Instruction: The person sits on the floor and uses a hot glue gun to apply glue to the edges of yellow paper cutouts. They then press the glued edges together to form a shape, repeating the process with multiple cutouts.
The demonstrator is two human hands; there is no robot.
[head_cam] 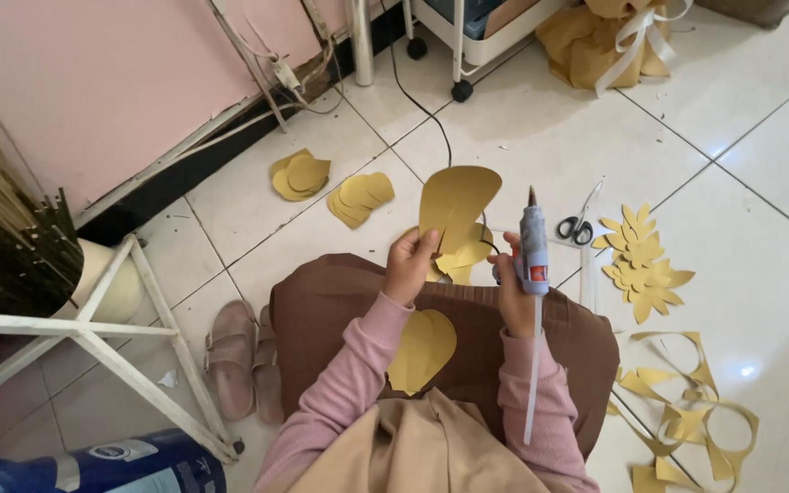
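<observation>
My left hand pinches the lower edge of a large gold paper petal and holds it upright above my lap. My right hand grips a light blue glue gun, nozzle pointing up, with a white glue stick sticking out of its back. The gun stands just right of the petal, apart from it. More gold petals lie on the floor behind my hands. Another gold petal rests on my brown skirt.
Two stacks of gold petals lie on the white tiles ahead. Scissors, gold leaf cut-outs and paper scraps lie to the right. Pink sandals, a white stand and a wheeled cart surround me.
</observation>
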